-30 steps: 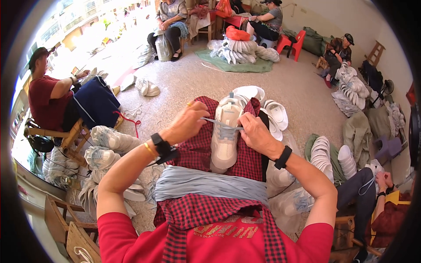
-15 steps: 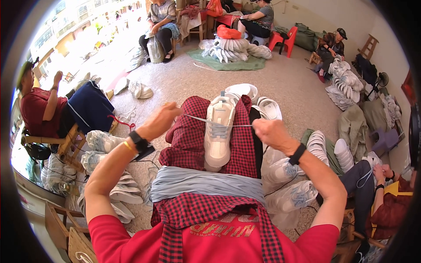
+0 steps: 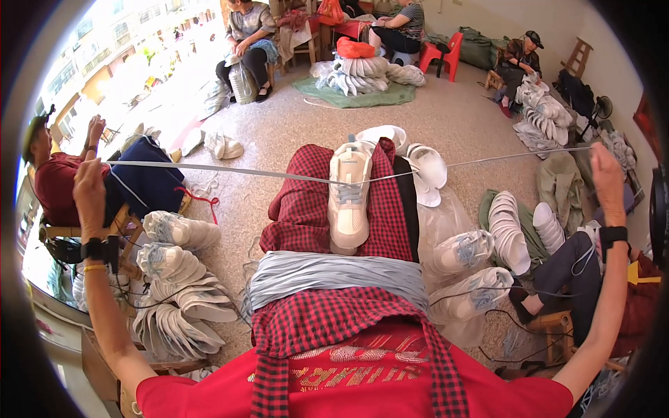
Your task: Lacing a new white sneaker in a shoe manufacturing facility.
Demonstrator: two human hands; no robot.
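A cream-white sneaker (image 3: 349,221) rests upright on my lap between my knees, its toe toward me, with pale grey lacing across its front. From its upper eyelets a long grey shoelace (image 3: 223,169) runs out taut to both sides. My left hand (image 3: 89,191), far out to the left, is closed on one end. Out to the right and raised, my right hand (image 3: 607,177) pinches the other end. Across my thighs lies a thick bundle of grey-blue shoelaces (image 3: 338,280), over a red-and-black checked apron (image 3: 327,322).
White shoe parts (image 3: 426,167) lie just beyond my knees. Stacked shoe uppers (image 3: 185,303) are on the floor at left; laced shoes (image 3: 463,252) stand at right. Several people sit around, one close on the left (image 3: 59,167) and one close on the right. A red chair (image 3: 444,56) stands farther back.
Both my hands have swung widely apart from near the shoe, drawing the shoelace out long on each side. The sneaker stays in place on my lap.
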